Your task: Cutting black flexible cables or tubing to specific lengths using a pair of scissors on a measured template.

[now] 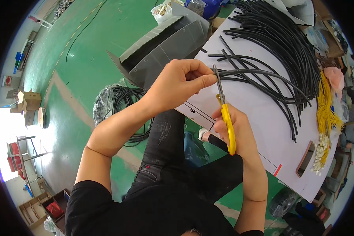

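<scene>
My left hand (181,84) pinches the near ends of a few black cables (259,74) that arc across the white table (259,126). My right hand (234,128) grips yellow-handled scissors (226,118), whose blades point up and meet the cables right beside my left thumb. A large pile of cut black cable pieces (279,35) lies farther back on the table. The blades look nearly shut across the cable ends.
A grey plastic bin (165,47) stands off the table's left edge, with a coil of black cable in plastic wrap (122,102) below it on the green floor. Yellow wires (326,110) and small white connectors (320,151) lie at the table's right side. Cardboard boxes (27,100) sit far left.
</scene>
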{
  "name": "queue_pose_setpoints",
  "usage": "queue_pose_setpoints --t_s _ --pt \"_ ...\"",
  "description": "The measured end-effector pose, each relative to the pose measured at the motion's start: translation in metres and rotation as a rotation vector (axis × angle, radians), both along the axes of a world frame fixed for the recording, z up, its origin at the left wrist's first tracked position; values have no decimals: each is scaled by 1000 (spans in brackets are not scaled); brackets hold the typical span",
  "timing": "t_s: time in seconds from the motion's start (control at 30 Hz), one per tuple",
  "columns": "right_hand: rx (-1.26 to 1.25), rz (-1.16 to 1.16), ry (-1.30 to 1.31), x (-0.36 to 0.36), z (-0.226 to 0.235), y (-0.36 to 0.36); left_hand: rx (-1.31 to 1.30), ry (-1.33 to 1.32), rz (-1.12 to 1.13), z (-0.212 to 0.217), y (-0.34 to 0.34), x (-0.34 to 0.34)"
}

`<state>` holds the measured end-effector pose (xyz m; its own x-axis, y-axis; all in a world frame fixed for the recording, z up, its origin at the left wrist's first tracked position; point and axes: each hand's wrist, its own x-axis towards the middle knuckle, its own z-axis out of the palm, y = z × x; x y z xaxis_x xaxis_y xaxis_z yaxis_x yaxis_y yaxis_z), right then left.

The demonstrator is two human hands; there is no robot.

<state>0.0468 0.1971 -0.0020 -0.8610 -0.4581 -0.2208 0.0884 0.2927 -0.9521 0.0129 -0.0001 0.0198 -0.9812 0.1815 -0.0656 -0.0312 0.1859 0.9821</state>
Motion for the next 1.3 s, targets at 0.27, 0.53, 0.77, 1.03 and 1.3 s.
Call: queue_pose_setpoints --t_s 0.27,0.53,0.77,1.03,1.3 --pt "-324 -410 -58 27 -6 4 -20 28 -96 9 2 32" --pt "-656 -597 -111 66 -14 -12 211 -284 -269 9 31 67" --pt "-876 -1340 201 109 -38 53 -291 -99 -324 -19 -13 70" --pt "-709 -1797 216 158 -101 137 -439 -73 -325 -47 -67 46" --pt "-797 -1778 164 149 -99 140 -461 -130 -314 -52 -65 38"
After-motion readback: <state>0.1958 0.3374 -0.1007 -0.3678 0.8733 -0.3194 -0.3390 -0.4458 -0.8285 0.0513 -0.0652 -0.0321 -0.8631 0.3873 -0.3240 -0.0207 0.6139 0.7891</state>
